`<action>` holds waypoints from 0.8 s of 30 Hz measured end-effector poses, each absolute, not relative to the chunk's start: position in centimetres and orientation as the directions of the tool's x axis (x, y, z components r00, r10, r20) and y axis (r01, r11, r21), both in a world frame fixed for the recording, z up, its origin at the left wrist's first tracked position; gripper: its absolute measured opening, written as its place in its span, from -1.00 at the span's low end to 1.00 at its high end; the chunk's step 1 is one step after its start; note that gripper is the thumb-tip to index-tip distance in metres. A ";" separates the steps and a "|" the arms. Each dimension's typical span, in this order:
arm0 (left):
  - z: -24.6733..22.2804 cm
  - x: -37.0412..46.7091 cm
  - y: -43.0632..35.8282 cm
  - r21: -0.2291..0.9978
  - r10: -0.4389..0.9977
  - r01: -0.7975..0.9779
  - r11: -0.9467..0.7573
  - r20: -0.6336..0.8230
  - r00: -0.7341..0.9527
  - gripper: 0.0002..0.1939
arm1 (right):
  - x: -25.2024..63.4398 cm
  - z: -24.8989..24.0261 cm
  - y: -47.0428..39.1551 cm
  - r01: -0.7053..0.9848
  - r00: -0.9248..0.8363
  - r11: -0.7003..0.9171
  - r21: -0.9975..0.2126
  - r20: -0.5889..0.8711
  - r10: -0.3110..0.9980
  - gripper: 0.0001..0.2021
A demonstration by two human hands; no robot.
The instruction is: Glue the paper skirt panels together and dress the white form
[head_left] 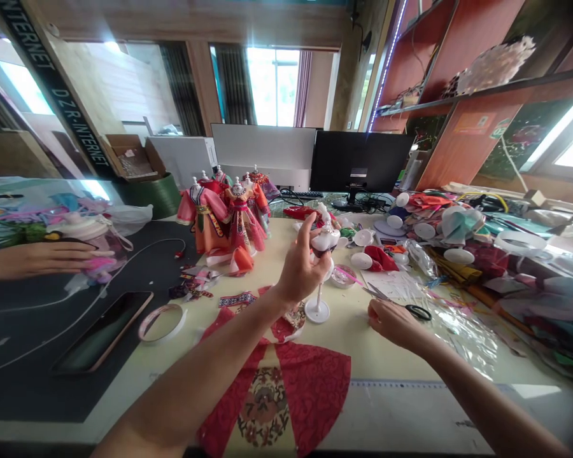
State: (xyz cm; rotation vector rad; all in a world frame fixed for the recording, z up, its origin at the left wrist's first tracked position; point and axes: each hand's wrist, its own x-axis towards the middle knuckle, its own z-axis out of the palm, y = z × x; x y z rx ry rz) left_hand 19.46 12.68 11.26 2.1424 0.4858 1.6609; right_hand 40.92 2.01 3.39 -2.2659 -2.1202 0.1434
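Note:
My left hand is wrapped round a small white dress form, which stands upright on a thin stem with a round white base. My right hand rests low over the table with its fingers curled together; whatever they pinch, if anything, is hidden. Just behind it lies a pair of scissors with black handles, the blades pointing left. Below my left arm lies a red patterned garment piece with a gold floral panel. A patterned trim strip lies beyond it.
Several dressed miniature forms stand at the back. Fabric scraps pile up at the right, near clear plastic. A tape roll, a phone and another person's hand are at the left. A ruler lies in front.

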 end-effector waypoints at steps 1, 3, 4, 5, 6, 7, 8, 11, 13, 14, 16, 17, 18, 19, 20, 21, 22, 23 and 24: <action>11.3 19.4 12.7 0.501 0.494 0.038 -0.865 0.835 0.241 -0.30 | 40.8 3.3 1.9 0.993 0.057 -0.061 -0.100 -0.037 0.998 -0.92; 11.4 19.3 12.7 0.500 0.495 0.045 -0.865 0.835 0.242 -0.30 | 40.3 3.2 1.7 0.991 0.042 -0.044 -0.128 -0.018 0.999 -0.91; 11.4 19.3 12.7 0.502 0.497 0.046 -0.864 0.833 0.244 -0.30 | 40.0 3.3 1.6 0.990 0.036 -0.037 -0.139 -0.006 0.999 -0.90; 11.5 19.3 12.7 0.507 0.502 0.045 -0.860 0.829 0.247 -0.30 | 39.7 3.5 1.6 0.988 0.035 -0.033 -0.154 0.015 0.999 -0.89; 11.5 19.3 12.7 0.517 0.509 0.041 -0.855 0.823 0.252 -0.30 | 39.2 3.9 1.5 0.984 0.039 -0.030 -0.177 0.047 0.998 -0.87; 11.6 19.3 12.7 0.526 0.517 0.037 -0.850 0.817 0.257 -0.30 | 38.7 4.4 1.5 0.977 0.047 -0.029 -0.210 0.085 0.995 -0.85; 11.6 19.3 12.7 0.534 0.523 0.034 -0.845 0.811 0.261 -0.30 | 38.2 5.1 1.4 0.961 0.067 -0.024 -0.277 0.146 0.987 -0.84; 11.7 19.3 12.7 0.540 0.532 0.049 -0.840 0.803 0.268 -0.30 | 36.1 7.6 1.3 0.851 0.108 0.076 -0.520 0.314 0.943 -0.82; 11.7 19.3 12.8 0.547 0.540 0.056 -0.835 0.798 0.268 -0.30 | 34.6 9.2 1.3 0.791 0.142 0.153 -0.592 0.422 0.895 -0.81; 11.6 19.3 12.8 0.554 0.546 0.053 -0.831 0.794 0.268 -0.30 | 33.9 9.8 1.4 0.777 0.152 0.197 -0.597 0.481 0.863 -0.81; 11.5 19.3 12.9 0.572 0.562 0.046 -0.819 0.781 0.272 -0.29 | 32.6 10.6 1.8 0.785 0.154 0.264 -0.561 0.589 0.793 -0.83; 11.4 19.3 12.9 0.581 0.570 0.048 -0.812 0.774 0.276 -0.28 | 32.1 10.9 2.1 0.796 0.143 0.289 -0.532 0.629 0.764 -0.84; 11.4 19.3 12.9 0.587 0.576 0.052 -0.808 0.768 0.280 -0.27 | 31.7 11.0 2.4 0.807 0.132 0.306 -0.506 0.659 0.741 -0.85; 11.3 19.3 12.9 0.592 0.581 0.056 -0.804 0.762 0.286 -0.27 | 31.4 11.1 2.7 0.814 0.122 0.318 -0.486 0.679 0.724 -0.85; 11.4 19.3 12.8 0.597 0.586 0.058 -0.800 0.756 0.292 -0.26 | 31.3 11.1 3.0 0.818 0.118 0.326 -0.473 0.693 0.711 -0.85; 11.4 19.2 12.8 0.603 0.589 0.056 -0.796 0.750 0.300 -0.26 | 31.1 11.1 3.2 0.822 0.118 0.330 -0.465 0.705 0.699 -0.85; 11.5 19.2 12.7 0.607 0.591 0.050 -0.793 0.746 0.308 -0.25 | 31.1 11.0 3.4 0.827 0.120 0.331 -0.455 0.717 0.687 -0.85; 11.6 19.1 12.7 0.611 0.590 0.043 -0.791 0.742 0.318 -0.25 | 31.2 11.0 3.6 0.835 0.123 0.328 -0.443 0.730 0.672 -0.85; 11.6 19.1 12.6 0.612 0.589 0.038 -0.790 0.739 0.326 -0.26 | 31.2 11.0 3.7 0.846 0.128 0.321 -0.427 0.745 0.654 -0.86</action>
